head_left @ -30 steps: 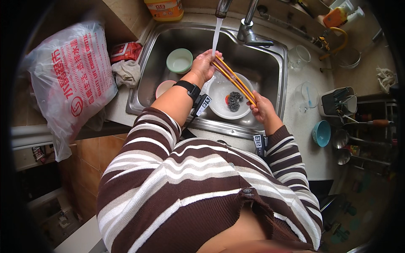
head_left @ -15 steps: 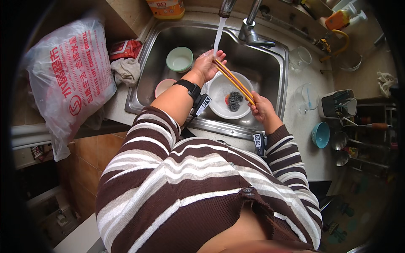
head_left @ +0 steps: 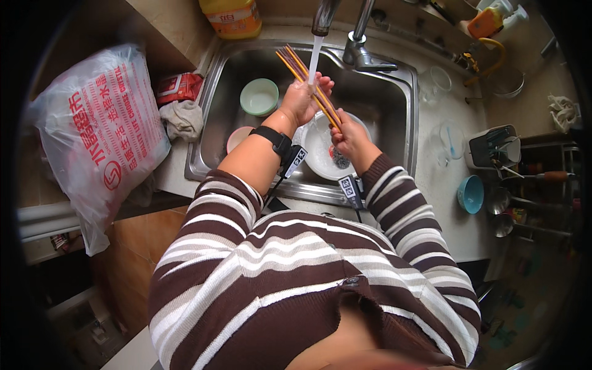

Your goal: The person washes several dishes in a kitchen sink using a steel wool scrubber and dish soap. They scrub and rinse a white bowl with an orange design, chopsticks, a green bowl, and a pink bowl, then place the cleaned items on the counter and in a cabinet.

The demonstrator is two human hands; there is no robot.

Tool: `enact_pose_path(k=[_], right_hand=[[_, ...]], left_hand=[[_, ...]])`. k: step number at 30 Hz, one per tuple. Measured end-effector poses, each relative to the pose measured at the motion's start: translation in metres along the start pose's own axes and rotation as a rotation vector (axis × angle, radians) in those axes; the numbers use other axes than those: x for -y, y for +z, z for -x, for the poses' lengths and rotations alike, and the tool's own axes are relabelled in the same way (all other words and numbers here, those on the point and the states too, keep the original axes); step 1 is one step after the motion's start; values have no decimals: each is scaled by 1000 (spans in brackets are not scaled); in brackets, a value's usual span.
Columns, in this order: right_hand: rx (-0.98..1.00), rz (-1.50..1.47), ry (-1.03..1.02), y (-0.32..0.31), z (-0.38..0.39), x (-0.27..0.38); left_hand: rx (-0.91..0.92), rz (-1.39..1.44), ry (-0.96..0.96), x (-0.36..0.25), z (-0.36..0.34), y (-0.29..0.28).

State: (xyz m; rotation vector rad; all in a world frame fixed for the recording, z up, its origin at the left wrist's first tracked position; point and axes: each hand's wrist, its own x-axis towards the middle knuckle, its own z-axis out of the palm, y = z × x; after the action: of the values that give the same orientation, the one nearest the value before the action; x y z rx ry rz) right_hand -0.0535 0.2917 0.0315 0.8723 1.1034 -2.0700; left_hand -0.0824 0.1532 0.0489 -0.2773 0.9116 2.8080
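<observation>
Stainless steel sink basin (head_left: 394, 117), set into the pale tabletop (head_left: 444, 203); I stand square to it. Large white plastic bag with red print (head_left: 98, 135) slumps on the tabletop well to my left, clear of the work.

Inside the basin: round white bowl (head_left: 317, 148) holding a dark scouring pad (head_left: 341, 160), directly below my hands. Pale green bowl (head_left: 259, 97) and pink bowl (head_left: 237, 139) sit further left, apart from it.

Chrome tap (head_left: 361, 46) runs a thin stream.

Left hand (head_left: 302, 98) closed around the bundle of long orange-brown chopsticks (head_left: 302, 77) near its middle, under the stream. Right hand (head_left: 346, 137) grips the lower ends. Tips point up and left, towards the basin's back rim.

Step in hand, as I judge it: rinsing the chopsticks. Next likely calls for rolling the sticks between both hands, kept together under the water.

Obstacles: tap spout close above the tips; white bowl crowds the space beneath. Small blue bowl (head_left: 472, 193) and clear glass (head_left: 440, 79) stand on the tabletop, right.
</observation>
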Motion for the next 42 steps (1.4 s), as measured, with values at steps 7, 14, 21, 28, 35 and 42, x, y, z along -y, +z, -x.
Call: enact_pose_path(k=[7,14,21,28,35,42], right_hand=[[138,-16,-21,47,-17,-3],[23,792,-473,11,-1,3],[132,795,-526,-10,30,6],[-80,871,-1603,-43,59,-3],[1,655,-969,-94,112,29],[-870,613,-1577,-186,255,158]], left_hand=[[118,-198,15,-3,2,-6],[24,-540,30,9,13,-39],[492,-1526,184,46,53,-41],[556,-1744,654,47,44,-54],[-239,-343,-373,-11,-1,-67],[-237,-418,-434,-20,-2,-63]])
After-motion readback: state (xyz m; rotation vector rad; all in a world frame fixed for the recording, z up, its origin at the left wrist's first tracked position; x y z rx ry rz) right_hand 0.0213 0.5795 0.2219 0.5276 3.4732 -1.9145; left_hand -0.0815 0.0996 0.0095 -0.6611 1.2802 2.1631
